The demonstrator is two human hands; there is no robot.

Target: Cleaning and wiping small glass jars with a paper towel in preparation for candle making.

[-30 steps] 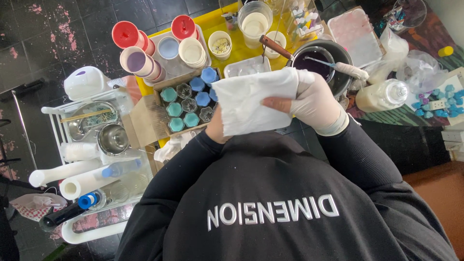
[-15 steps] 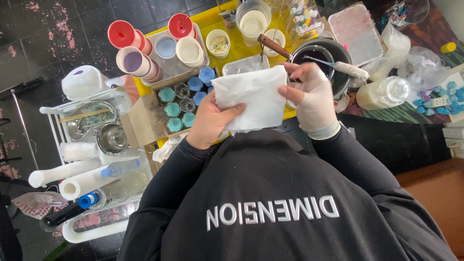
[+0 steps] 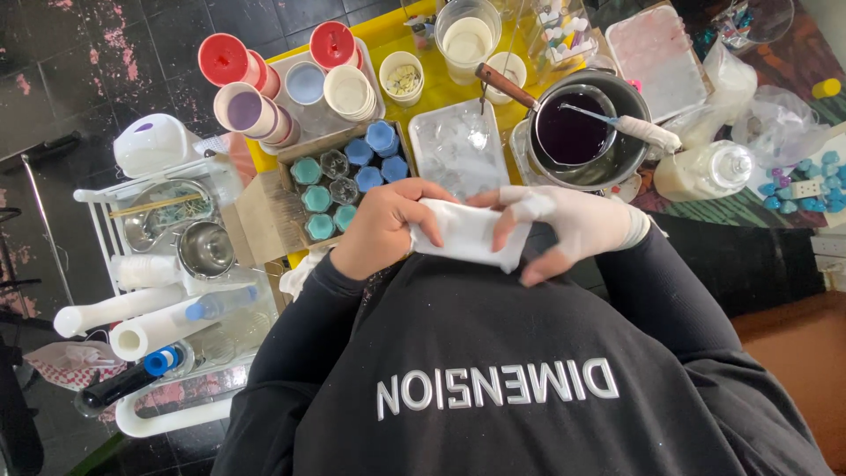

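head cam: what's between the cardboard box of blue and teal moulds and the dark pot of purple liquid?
In the head view, a clear rectangular plastic tray lies between the cardboard box and the dark pot, on the yellow surface.

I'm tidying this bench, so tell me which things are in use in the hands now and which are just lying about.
In use:
left hand, bare, gripping the white cloth
right hand, gloved, gripping the same cloth

Lying about:
pot of purple liquid
box of small blue and teal cups
clear tray
red-topped candles
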